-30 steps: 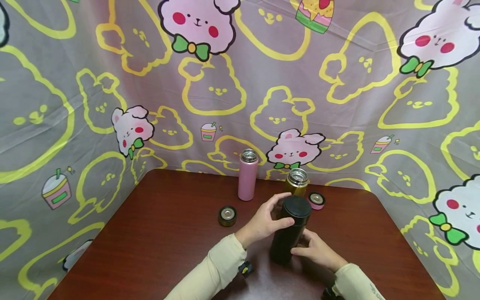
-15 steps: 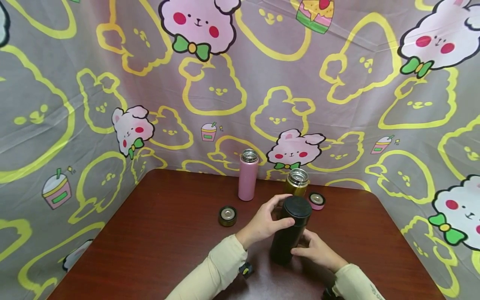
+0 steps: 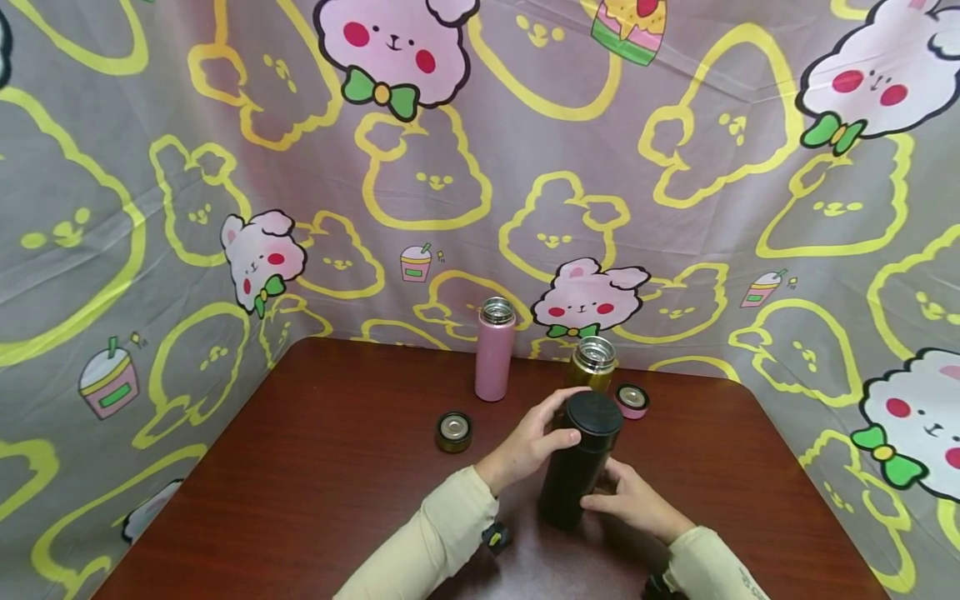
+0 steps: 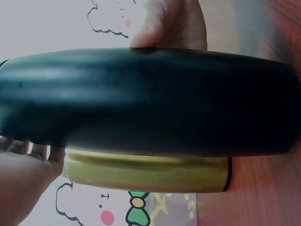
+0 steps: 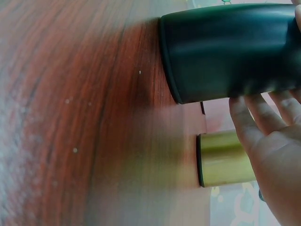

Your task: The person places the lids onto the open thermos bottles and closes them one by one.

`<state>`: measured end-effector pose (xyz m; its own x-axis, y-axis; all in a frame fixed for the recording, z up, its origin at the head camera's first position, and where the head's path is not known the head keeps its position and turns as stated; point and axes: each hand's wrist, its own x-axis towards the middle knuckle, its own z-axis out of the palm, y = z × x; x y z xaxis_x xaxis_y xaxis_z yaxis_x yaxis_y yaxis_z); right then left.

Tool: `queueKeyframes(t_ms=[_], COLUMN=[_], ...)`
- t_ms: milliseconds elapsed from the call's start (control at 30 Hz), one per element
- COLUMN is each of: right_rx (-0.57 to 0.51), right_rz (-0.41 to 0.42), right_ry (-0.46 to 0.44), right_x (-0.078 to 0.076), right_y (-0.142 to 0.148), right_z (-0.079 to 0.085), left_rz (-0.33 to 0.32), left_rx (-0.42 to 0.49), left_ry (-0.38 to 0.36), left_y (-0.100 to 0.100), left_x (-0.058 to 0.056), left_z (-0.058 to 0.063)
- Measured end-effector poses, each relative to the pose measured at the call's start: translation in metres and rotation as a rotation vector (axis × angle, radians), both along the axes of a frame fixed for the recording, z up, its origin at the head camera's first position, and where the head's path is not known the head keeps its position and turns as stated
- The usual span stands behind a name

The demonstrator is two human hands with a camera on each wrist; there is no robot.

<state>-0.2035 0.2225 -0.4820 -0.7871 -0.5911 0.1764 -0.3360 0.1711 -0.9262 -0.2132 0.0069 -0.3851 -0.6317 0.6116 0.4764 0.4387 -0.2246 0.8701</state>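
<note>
A black thermos bottle [image 3: 573,479] with its black cap [image 3: 595,412] on stands almost upright on the brown table, close to me. Near its top, my left hand [image 3: 525,446] wraps the cap area, thumb in front and fingers reaching behind. My right hand [image 3: 637,504] holds the lower body from the right, its fingers partly hidden by the bottle. In the right wrist view, that hand's fingers [image 5: 265,115] touch the black side. Behind the bottle stands an uncapped gold thermos [image 3: 592,367], its lower part covered from the head view.
An uncapped pink thermos [image 3: 492,358] stands at the table's back. A dark-and-gold lid [image 3: 453,432] lies upturned left of the hands, and a pink-edged lid [image 3: 632,400] lies right of the gold thermos. Patterned cloth [image 3: 442,200] surrounds the table [image 3: 322,475].
The left thumb has shifted slightly left on the cap. The head view has moved a little. The bottle and my right hand stay in place.
</note>
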Motion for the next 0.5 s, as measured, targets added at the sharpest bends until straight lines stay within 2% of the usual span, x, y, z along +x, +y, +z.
queueKeyframes(t_ms=[200, 333, 500], right_rx=[-0.015, -0.025, -0.012], right_rz=[0.016, 0.027, 0.009], right_ry=[0.025, 0.050, 0.052], right_x=[0.001, 0.001, 0.002], right_y=[0.000, 0.000, 0.000], right_z=[0.000, 0.000, 0.000], left_rz=[-0.023, -0.030, -0.035], left_rx=[-0.010, -0.002, 0.001], left_ry=[-0.002, -0.034, -0.070], left_y=[-0.002, 0.000, 0.001], left_x=[0.011, 0.013, 0.013], left_z=[0.018, 0.021, 0.019])
